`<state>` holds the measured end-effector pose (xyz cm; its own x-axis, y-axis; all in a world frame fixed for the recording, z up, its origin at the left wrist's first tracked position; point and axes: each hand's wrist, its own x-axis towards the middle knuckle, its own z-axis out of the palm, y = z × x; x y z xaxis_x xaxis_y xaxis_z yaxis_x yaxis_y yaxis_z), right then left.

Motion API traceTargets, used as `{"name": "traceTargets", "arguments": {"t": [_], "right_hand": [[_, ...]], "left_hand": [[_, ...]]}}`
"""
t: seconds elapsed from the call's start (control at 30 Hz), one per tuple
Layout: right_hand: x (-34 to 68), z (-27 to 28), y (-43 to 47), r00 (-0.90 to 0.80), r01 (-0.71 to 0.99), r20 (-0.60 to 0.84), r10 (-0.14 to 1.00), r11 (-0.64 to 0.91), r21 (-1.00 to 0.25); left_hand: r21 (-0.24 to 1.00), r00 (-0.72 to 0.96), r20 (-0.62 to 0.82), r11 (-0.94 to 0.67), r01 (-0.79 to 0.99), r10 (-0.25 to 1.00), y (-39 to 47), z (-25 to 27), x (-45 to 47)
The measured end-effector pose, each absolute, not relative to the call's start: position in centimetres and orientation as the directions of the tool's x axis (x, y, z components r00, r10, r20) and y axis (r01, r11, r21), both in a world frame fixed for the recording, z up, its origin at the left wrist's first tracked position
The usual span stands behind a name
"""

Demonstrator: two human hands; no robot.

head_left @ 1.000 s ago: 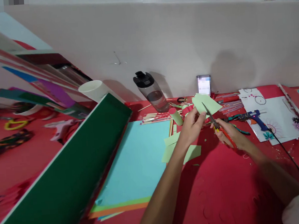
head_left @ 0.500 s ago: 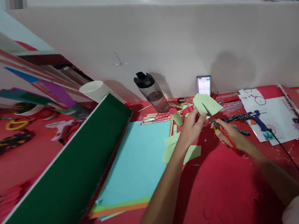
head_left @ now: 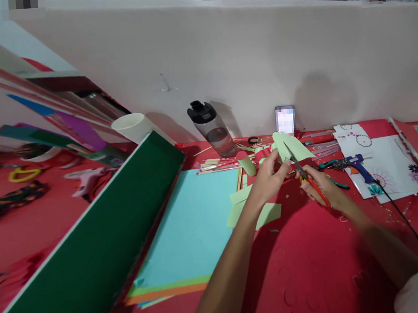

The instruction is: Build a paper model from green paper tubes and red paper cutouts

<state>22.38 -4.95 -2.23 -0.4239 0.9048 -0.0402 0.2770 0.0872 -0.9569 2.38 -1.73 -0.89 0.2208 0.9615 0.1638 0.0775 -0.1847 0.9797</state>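
Note:
A piece of light green paper is pinched between the fingers of my left hand, raised over the red table. My right hand grips orange-handled scissors, their blades pointing up and left against the paper. Whether the blades are parted is hard to make out. Below my left wrist lie several light green paper pieces, partly over a stack of coloured sheets with light blue on top. A rolled green paper tube stands just left of my left hand.
Behind my hands stand a water bottle and a lit phone against the white wall. A blue glue gun with a cord lies right, beside pliers. A long dark green board leans at left, near a pink glue gun.
The green paper has tilted and shifted slightly in my left hand, and now looks narrower. Both hands keep nearly the same place.

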Motion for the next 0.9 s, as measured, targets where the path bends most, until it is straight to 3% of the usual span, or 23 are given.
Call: {"name": "traceTargets", "arguments": {"t": [0.57, 0.9], "right_hand": [[22.5, -1.0, -5.1, -0.489, 0.304, -0.107, 0.866, 0.055, -0.951], [25.6, 1.2, -5.2, -0.611, 0.267, -0.271, 0.744, -0.128, -0.955]], "left_hand": [[0.969, 0.022, 0.248, -0.247, -0.027, 0.969, -1.3, -0.5, 2.0], [0.959, 0.02, 0.281, -0.282, 0.014, 0.959, -1.3, -0.4, 1.6]]}}
